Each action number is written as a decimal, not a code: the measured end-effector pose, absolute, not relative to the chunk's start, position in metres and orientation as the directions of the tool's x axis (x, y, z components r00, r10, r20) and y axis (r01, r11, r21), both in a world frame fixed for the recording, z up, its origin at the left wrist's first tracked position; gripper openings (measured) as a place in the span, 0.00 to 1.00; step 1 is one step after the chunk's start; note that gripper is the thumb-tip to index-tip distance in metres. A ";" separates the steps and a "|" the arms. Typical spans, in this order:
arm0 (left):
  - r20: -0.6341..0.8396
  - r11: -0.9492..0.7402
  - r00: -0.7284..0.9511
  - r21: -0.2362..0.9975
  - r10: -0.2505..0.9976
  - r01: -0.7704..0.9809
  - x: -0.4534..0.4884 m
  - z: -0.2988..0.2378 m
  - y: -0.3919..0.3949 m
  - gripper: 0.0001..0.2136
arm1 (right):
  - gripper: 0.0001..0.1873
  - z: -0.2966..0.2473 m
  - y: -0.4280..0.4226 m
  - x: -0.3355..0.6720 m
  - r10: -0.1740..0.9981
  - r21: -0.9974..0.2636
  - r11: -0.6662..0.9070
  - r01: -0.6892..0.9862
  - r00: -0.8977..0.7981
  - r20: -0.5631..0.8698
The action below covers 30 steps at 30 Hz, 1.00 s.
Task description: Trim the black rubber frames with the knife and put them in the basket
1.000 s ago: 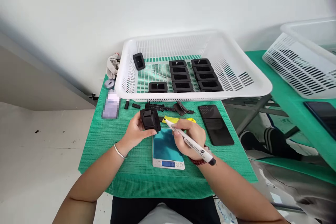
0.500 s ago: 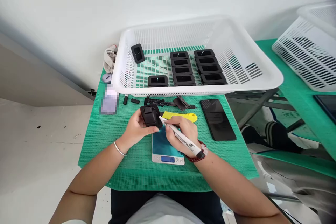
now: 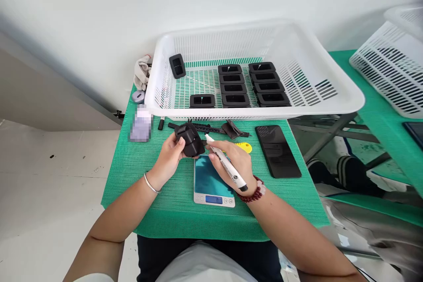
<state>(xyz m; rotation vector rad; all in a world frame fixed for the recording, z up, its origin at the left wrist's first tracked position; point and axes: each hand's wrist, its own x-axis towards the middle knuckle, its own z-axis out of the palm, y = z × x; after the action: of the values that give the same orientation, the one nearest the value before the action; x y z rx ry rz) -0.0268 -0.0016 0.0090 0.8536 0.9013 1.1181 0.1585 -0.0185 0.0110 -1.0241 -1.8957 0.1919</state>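
My left hand (image 3: 169, 157) is closed round a small black plastic part (image 3: 189, 139), held tilted just above the far edge of a small digital scale (image 3: 213, 180) with a blue-green platform. A white marker pen (image 3: 225, 163) is gripped in my right hand (image 3: 236, 161), its tip pointing up-left and almost touching the black part. Both hands hover over the green mesh mat (image 3: 139, 185).
A white slatted basket (image 3: 330, 97) behind the hands holds several black parts (image 3: 254, 83). In front of it lie a black caliper (image 3: 211, 128), a yellow scraper (image 3: 246, 146), a black phone (image 3: 277, 150) and small black bits. A second basket (image 3: 390, 70) stands at the right.
My left hand has tilted the black part and lifted it slightly toward the basket. My right hand brought the pen tip close to the part and now covers more of the yellow scraper.
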 end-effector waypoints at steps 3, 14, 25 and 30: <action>-0.162 0.226 0.177 0.863 0.971 -0.451 -0.030 0.013 0.000 0.17 | 0.11 0.010 -0.021 0.160 0.707 -0.498 0.635 0.591 -0.184 0.683; -0.167 0.219 0.148 0.847 0.975 -0.484 -0.036 0.013 0.002 0.16 | 0.03 0.010 -0.028 0.156 0.637 -0.445 0.666 0.598 -0.147 0.756; -0.199 0.241 0.138 0.861 0.970 -0.448 -0.032 0.012 0.003 0.18 | 0.06 0.008 -0.023 0.152 0.670 -0.463 0.666 0.584 -0.198 0.715; -0.172 0.224 0.153 0.865 0.973 -0.450 -0.035 0.010 0.004 0.17 | 0.07 0.013 -0.026 0.165 0.644 -0.406 0.661 0.631 -0.200 0.738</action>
<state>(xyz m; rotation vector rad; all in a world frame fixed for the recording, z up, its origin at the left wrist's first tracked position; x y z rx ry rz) -0.0351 0.0044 0.0104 0.7591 0.8689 1.1750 0.1653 -0.0258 0.0134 -1.0047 -1.8892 0.0164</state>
